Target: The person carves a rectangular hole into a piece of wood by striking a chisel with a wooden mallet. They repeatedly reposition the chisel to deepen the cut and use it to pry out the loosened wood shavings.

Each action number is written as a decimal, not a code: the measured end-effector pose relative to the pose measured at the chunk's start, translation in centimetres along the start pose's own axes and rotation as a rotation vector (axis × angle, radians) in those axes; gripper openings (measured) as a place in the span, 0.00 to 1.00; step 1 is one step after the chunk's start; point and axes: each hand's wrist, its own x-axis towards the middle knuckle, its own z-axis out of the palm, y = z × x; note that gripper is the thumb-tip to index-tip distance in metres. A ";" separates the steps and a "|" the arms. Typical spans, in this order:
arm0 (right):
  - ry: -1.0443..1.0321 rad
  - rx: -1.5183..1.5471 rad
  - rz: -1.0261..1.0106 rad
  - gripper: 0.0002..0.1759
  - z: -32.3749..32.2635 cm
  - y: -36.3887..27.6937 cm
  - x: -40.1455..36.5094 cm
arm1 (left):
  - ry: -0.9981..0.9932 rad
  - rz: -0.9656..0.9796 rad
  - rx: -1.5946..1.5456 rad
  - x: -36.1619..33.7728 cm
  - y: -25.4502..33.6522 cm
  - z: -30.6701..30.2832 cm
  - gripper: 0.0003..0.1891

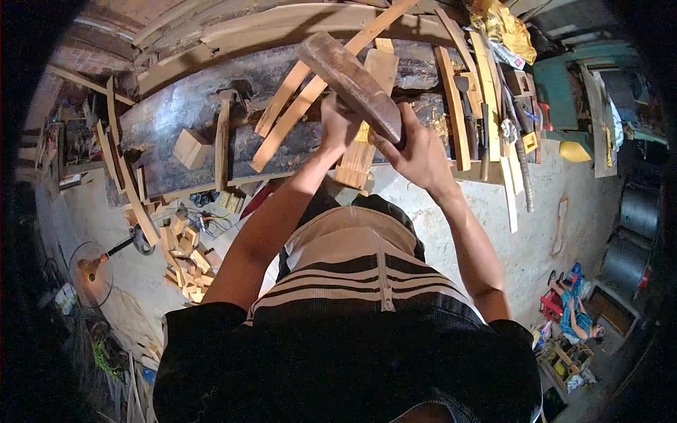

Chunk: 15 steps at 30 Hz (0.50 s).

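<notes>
A long, dark brown wooden hand plane (352,88) is held up at a slant above the workbench, its smooth flat face toward me. My left hand (340,123) grips it from beneath near the middle, and the plane hides most of those fingers. At its near right end, my right hand (421,151) is closed around the corner, thumb below and fingers on the side. Beneath the plane lies a wide light board (355,166), its near end over the bench edge. Two crossed wooden strips (293,123) rest on the bench just left of my left hand.
The dark, worn workbench (271,70) carries a hammer (224,134), a wooden block (191,149), and chisels (484,134) among strips at right. Offcuts (187,257) and a fan (92,276) stand at floor left. Another person (575,317) sits at far right.
</notes>
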 end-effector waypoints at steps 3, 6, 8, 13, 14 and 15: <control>-0.001 0.054 0.093 0.28 0.4 1.5 0.8 | 0.083 0.156 0.064 0.7 0.9 -0.4 0.06; 0.116 0.185 0.099 0.30 0.9 3.0 0.2 | 0.146 0.123 0.055 1.5 0.0 -1.0 0.08; 0.195 0.236 0.183 0.30 0.8 4.1 -0.7 | 0.120 0.037 -0.029 0.9 2.0 -0.1 0.10; 0.110 0.228 0.337 0.30 0.2 6.4 -2.4 | 0.053 0.173 0.162 1.7 0.6 0.3 0.11; 0.107 0.205 0.358 0.31 0.3 6.8 -2.8 | -0.017 0.228 0.234 1.8 0.8 0.5 0.12; 0.106 0.182 0.378 0.31 0.3 7.0 -3.2 | -0.025 0.222 0.234 1.9 1.2 0.7 0.12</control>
